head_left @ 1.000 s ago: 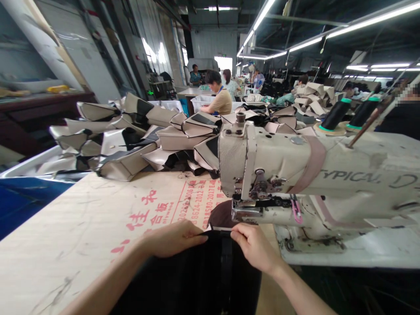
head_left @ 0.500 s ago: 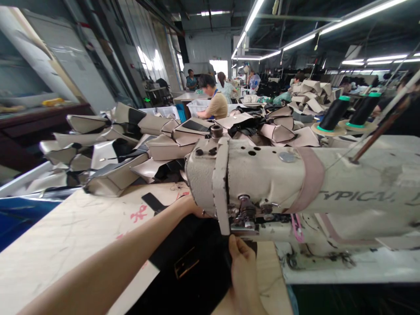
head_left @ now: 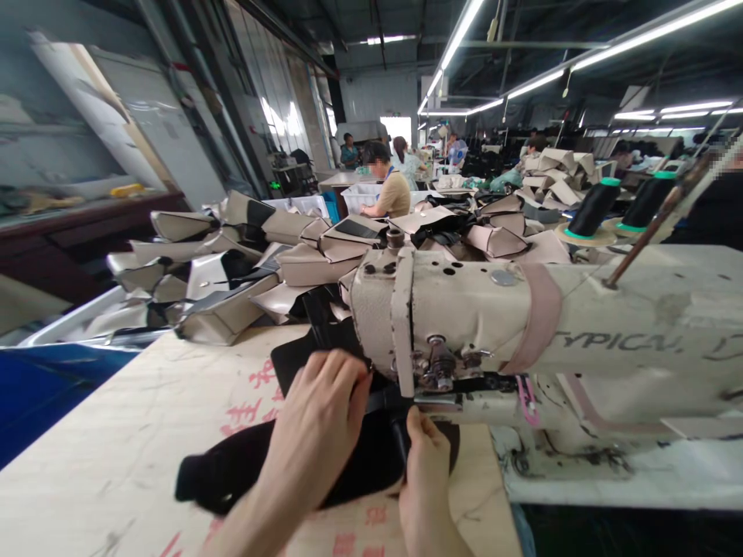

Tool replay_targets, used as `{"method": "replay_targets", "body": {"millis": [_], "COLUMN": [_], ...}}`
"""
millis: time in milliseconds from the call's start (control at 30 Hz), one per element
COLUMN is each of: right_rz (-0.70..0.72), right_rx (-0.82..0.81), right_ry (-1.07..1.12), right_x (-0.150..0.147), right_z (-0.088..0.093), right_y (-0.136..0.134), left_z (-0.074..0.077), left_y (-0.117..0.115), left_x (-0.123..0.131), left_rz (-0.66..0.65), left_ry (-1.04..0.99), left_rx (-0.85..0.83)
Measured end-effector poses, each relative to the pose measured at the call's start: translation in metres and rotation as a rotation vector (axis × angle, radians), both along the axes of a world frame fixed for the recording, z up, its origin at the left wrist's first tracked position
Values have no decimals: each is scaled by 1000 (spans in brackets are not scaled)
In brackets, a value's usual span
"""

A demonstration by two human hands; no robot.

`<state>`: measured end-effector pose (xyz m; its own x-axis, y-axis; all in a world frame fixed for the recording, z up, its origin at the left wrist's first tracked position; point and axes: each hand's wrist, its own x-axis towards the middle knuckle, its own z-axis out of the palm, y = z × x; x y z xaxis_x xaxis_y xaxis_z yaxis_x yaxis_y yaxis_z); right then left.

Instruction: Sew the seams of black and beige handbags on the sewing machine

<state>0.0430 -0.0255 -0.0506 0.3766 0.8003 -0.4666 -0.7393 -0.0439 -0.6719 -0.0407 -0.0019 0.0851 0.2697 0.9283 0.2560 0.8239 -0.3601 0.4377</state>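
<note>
A black bag piece of leather-like material lies on the pale wooden table, partly under the head of the sewing machine. My left hand is closed, fingers curled on the black material just left of the machine head; its fingertips are partly hidden. Close to the needle area, my right hand pinches the piece's right edge between thumb and fingers. One end of the piece stretches left across the table under my left wrist, and another part sticks up behind the hand. The needle itself is hidden by the machine's front plate.
Beige and black bags are heaped behind the table and machine. Black thread spools stand at the right, near a slanting rod. A blue sheet hangs at the left. Beyond the heap, a person sits by white bins.
My left hand has drawn back from behind the machine head and is now on the material in front. The black piece has shifted and its buckle no longer shows. My right hand still pinches the edge.
</note>
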Motion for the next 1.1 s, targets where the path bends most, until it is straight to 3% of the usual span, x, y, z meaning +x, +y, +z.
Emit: {"method": "replay_targets", "body": {"millis": [100,167,233,333,467,600,767,1000,1100], "right_rz": [2,14,23,26,27,47,43,-37,-40], "right_rx": [19,32,43,56,62,64,51,56,50], "right_ry": [16,25,31,22,-1,-32,-22,29,28], "right_x": [1,2,2,3,1,-3,-9,-13,-11], "right_z": [7,13,17,16,6,-4,-12,-8,-9], "right_y": [-3,-4,-5,-3,0,-1,-2,2,3], "left_z": [-41,-66,-78,-78,-75,-87,-102,-94,-93], "left_y": [-32,-34,-25,-8,1,4,13,21,21], "left_x": [-1,9,23,39,36,24,17,14,15], "left_rz": [-38,32,119,224,157,122,184,48,60], "left_ry": [85,60,31,45,-14,-147,-186,-199,-173], "left_rx": [-185,-239,-283,-340,-304,-302,-355,-298,-290]}}
